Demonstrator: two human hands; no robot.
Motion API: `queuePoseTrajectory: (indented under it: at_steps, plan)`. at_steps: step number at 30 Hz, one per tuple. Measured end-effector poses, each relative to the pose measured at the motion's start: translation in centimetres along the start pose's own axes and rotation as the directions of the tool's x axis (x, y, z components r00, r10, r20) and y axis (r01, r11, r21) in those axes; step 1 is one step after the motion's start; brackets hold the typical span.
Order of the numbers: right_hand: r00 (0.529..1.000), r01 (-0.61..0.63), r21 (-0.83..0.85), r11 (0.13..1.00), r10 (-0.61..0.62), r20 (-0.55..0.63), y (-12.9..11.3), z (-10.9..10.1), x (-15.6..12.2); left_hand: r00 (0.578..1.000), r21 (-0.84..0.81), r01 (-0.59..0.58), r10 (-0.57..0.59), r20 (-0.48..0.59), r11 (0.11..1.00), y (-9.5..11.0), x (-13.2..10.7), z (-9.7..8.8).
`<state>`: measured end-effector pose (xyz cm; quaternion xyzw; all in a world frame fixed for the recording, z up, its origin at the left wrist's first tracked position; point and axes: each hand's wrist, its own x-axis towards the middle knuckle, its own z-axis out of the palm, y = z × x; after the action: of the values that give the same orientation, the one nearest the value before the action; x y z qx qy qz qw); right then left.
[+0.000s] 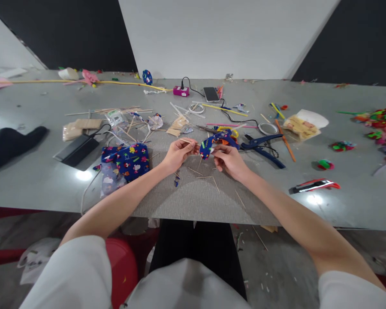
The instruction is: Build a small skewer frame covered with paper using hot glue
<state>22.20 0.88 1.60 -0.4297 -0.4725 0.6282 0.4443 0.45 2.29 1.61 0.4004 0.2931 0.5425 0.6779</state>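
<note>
we've got both arms reaching forward over the grey surface (180, 204), elbows wide, left forearm (138, 184) and right forearm (283, 208) angled inward so the hands nearly meet. left hand (176, 155): thumb and fingertips pinched together on a thin wooden stick (187, 140), back of the hand toward us, wrist about in line with the forearm. stick runs roughly sideways, far end aimed at the right hand (229, 162). that one's clamped too, thumb and forefinger on the edge of a blue patterned fabric piece (206, 148), other fingers curled under. fabric sits in the gap between the two hands; can't tell if the stick touches it.

around us: blue patterned cloth bundle (132, 162) left of the left hand and a bit nearer our body, black box (79, 150) further left. loose sticks (204, 177) lie just our side of the hands. yellow-handled scissors (233, 132) just beyond the right hand, blue-handled pliers (265, 148) right of it, orange strip (285, 140) past those. box cutter (315, 185) well off to the right. phone (211, 94) and purple plug block (181, 91) beyond both hands.
</note>
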Motion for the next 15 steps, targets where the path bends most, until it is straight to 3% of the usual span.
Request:
queuePoseTrajectory:
  at_steps: [15]
  plan:
    - [0.999, 0.000, -0.071, 0.997, 0.002, 0.038, 0.18, -0.26, -0.03, 1.000, -0.018, -0.008, 0.008, -0.014, 1.000, -0.07, 0.17, -0.30]
